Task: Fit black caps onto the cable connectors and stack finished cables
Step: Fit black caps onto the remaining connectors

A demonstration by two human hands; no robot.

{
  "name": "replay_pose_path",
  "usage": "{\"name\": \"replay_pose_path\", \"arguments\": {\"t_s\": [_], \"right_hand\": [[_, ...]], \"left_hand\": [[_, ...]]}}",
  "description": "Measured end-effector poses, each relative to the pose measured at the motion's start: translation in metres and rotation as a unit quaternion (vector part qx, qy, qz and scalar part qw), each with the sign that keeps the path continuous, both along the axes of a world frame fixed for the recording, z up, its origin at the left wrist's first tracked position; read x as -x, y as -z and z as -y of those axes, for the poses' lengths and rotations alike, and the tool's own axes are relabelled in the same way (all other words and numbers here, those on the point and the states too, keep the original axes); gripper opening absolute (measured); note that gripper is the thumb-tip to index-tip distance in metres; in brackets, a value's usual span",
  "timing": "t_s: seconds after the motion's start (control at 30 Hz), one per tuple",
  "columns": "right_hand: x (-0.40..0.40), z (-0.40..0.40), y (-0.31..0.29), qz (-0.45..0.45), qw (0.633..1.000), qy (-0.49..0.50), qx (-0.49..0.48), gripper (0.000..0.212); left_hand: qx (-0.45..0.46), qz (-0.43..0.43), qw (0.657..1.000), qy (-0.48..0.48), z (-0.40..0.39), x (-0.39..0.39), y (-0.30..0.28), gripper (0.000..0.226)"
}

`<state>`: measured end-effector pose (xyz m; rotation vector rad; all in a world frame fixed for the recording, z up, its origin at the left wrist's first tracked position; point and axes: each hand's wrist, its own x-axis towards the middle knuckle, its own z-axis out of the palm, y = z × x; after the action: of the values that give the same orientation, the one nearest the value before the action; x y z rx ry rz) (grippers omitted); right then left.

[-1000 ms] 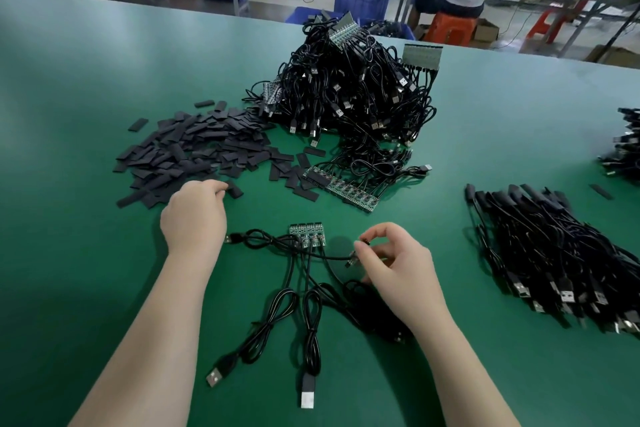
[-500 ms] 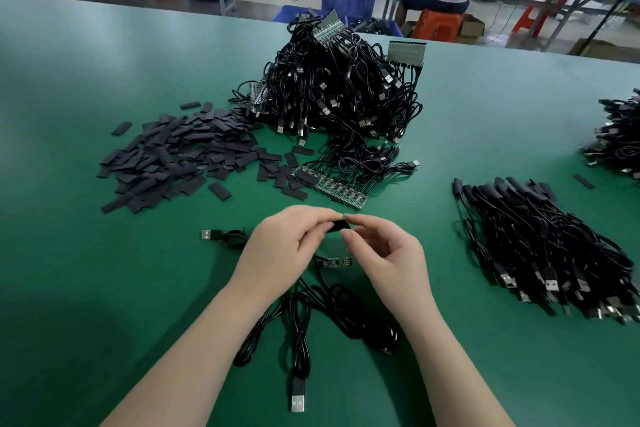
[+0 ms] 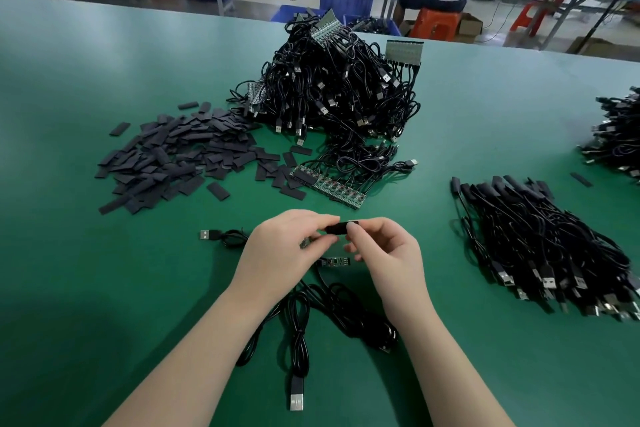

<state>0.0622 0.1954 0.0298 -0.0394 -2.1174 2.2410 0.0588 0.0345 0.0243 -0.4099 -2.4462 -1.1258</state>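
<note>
Black cap held level between both hands, above the loose cables at the near table edge.

We find the black cap lying with its long axis left to right, pinched at its left end by the left hand and at its right end by the fingertips of the right hand; both hands have fingers curled in a pinch. Just below the cap, a small green circuit board on its cable lies on the green table, nearer the right hand. We judge the cap must slide along its own axis over a connector; which connector end faces the cap, we cannot tell. The capped stack lies well to the right.
</note>
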Motion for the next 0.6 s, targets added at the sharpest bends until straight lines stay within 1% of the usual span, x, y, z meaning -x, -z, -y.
{"name": "replay_pose_path", "arguments": {"t_s": [0.13, 0.3, 0.37, 0.5, 0.6], "right_hand": [[0.0009, 0.0001, 0.0017, -0.012, 1.000, 0.019, -0.019, 0.011], [0.0017, 0.0020, 0.0042, -0.031, 0.997, 0.040, -0.062, 0.018], [0.0016, 0.0030, 0.0048, -0.042, 0.995, 0.046, -0.075, 0.019], [-0.0003, 0.0030, 0.0044, -0.057, 0.994, 0.045, -0.084, 0.017], [0.0008, 0.0031, 0.0037, -0.055, 0.994, 0.043, -0.086, 0.016]], "left_hand": [[0.010, -0.002, 1.000, -0.004, -0.0017, -0.0001, 0.0001, 0.033], [0.020, 0.008, 1.000, -0.013, -0.0017, 0.0000, -0.0003, 0.031], [0.009, 0.015, 1.000, -0.014, -0.0029, 0.0007, -0.0001, 0.031], [-0.044, 0.036, 0.998, -0.017, -0.0032, 0.0005, 0.0007, 0.032], [-0.050, 0.040, 0.998, -0.017, -0.0023, 0.0013, 0.0016, 0.030]]}}
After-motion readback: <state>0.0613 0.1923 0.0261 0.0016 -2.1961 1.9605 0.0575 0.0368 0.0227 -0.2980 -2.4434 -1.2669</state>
